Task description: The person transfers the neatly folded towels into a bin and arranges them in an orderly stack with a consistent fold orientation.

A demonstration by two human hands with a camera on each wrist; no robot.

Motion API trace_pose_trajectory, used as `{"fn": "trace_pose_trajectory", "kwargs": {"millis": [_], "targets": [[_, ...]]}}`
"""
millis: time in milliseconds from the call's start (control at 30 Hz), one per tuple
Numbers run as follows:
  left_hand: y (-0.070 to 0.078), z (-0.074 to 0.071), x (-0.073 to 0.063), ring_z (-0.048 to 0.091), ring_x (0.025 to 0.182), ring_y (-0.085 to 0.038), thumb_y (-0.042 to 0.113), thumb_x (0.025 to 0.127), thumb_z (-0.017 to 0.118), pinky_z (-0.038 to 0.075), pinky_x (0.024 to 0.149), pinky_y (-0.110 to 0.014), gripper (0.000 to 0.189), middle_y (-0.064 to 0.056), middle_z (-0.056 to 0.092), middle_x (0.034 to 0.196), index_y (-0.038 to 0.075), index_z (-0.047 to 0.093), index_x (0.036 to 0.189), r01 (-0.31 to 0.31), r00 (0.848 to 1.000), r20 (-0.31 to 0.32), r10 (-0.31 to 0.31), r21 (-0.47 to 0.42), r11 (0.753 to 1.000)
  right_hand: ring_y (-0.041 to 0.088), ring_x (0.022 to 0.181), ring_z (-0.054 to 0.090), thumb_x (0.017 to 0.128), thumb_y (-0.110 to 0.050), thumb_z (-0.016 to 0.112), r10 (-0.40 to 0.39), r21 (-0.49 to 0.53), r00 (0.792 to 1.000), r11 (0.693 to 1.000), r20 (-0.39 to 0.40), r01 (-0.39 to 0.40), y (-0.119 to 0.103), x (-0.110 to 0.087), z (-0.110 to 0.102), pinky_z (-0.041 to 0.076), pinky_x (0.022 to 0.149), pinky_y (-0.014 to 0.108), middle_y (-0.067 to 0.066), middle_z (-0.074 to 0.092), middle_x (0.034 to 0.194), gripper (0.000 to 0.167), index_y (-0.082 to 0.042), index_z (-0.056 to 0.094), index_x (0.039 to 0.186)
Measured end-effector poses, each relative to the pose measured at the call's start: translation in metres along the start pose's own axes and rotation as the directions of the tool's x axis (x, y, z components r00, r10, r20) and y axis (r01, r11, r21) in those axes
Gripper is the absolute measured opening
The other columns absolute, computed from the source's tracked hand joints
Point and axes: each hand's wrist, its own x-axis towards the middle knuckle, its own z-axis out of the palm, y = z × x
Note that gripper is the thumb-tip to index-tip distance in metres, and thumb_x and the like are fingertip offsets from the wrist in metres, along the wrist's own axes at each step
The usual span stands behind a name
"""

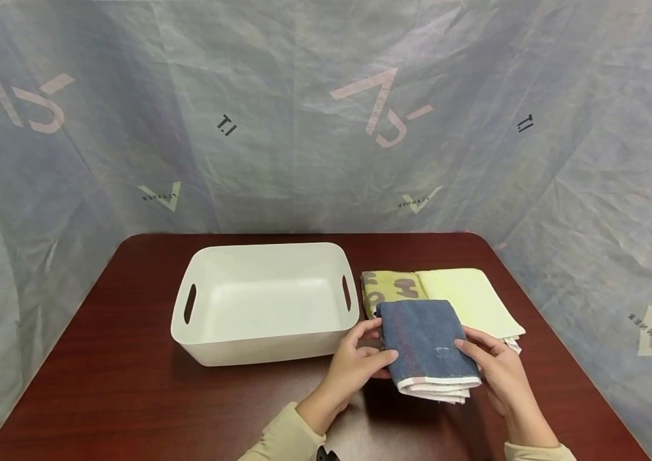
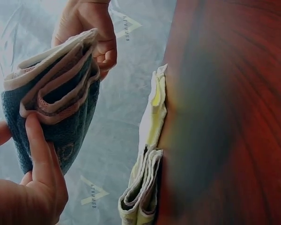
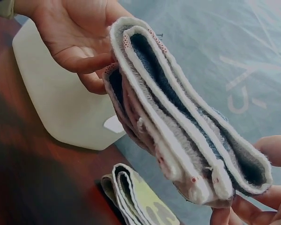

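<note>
A folded blue towel (image 1: 426, 339) with white edges is held above the table, its folded layers facing the wrist cameras. My left hand (image 1: 356, 358) grips its left side, thumb on top and fingers beneath. On the other side my right hand (image 1: 495, 365) pinches the right edge, thumb on the upper face. Just behind the blue towel lie a folded yellow-green towel (image 1: 390, 287) with brown-grey shapes and a folded pale yellow towel (image 1: 466, 298). The blue towel hides part of both. In the right wrist view the left hand (image 3: 79, 37) holds the far end of the blue towel.
A white rectangular bin (image 1: 265, 349) with cut-out handles stands left of the towels; no things show inside. Beneath everything is a dark red-brown wooden table (image 1: 112, 384). Grey printed sheeting (image 1: 297, 128) hangs behind the table and along both sides.
</note>
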Motion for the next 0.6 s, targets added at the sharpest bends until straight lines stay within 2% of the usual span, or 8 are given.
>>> {"fn": "trace_pose_trajectory", "kwargs": {"millis": [133, 233, 467, 600], "targets": [[0.006, -0.001, -0.001, 0.059, 0.079, -0.016, 0.006, 0.081, 0.069, 0.056, 0.065, -0.036, 0.054, -0.011, 0.044, 0.115, 0.009, 0.049, 0.132, -0.009, 1.000, 0.004, 0.009, -0.010, 1.000, 0.013, 0.077, 0.064, 0.085, -0.012, 0.068, 0.011, 0.023, 1.000, 1.000, 0.013, -0.011, -0.045, -0.028, 0.027, 0.056, 0.064, 0.028, -0.004, 0.064, 0.097, 0.022, -0.027, 0.069, 0.100], [0.010, -0.002, -0.002, 0.058, 0.079, -0.016, 0.006, 0.082, 0.069, 0.056, 0.065, -0.036, 0.055, -0.011, 0.044, 0.116, 0.008, 0.049, 0.133, -0.016, 1.000, 0.015, 0.017, -0.014, 1.000, 0.011, 0.076, 0.063, 0.087, -0.005, 0.064, 0.019, 0.058, 1.000, 0.998, 0.011, -0.019, -0.061, -0.037, 0.036, 0.055, 0.063, 0.026, -0.004, 0.063, 0.093, 0.025, -0.029, 0.070, 0.093], [0.015, -0.001, -0.004, 0.058, 0.079, -0.015, 0.005, 0.082, 0.068, 0.056, 0.066, -0.036, 0.055, -0.012, 0.044, 0.116, 0.007, 0.048, 0.133, -0.022, 0.999, 0.025, 0.023, -0.025, 0.999, 0.008, 0.081, 0.061, 0.088, -0.004, 0.062, 0.013, 0.085, 1.000, 0.996, 0.006, -0.014, -0.068, -0.040, 0.038, 0.054, 0.066, 0.023, -0.005, 0.061, 0.097, 0.026, -0.028, 0.070, 0.093], [0.017, 0.000, -0.005, 0.059, 0.078, -0.015, 0.004, 0.081, 0.068, 0.056, 0.066, -0.036, 0.055, -0.012, 0.044, 0.115, 0.006, 0.048, 0.133, -0.028, 0.999, 0.026, 0.029, -0.035, 0.999, 0.009, 0.076, 0.062, 0.088, -0.001, 0.061, -0.015, 0.138, 1.000, 0.990, 0.021, 0.012, -0.067, -0.039, 0.038, 0.055, 0.062, 0.023, -0.003, 0.063, 0.094, 0.027, -0.025, 0.072, 0.093]]}}
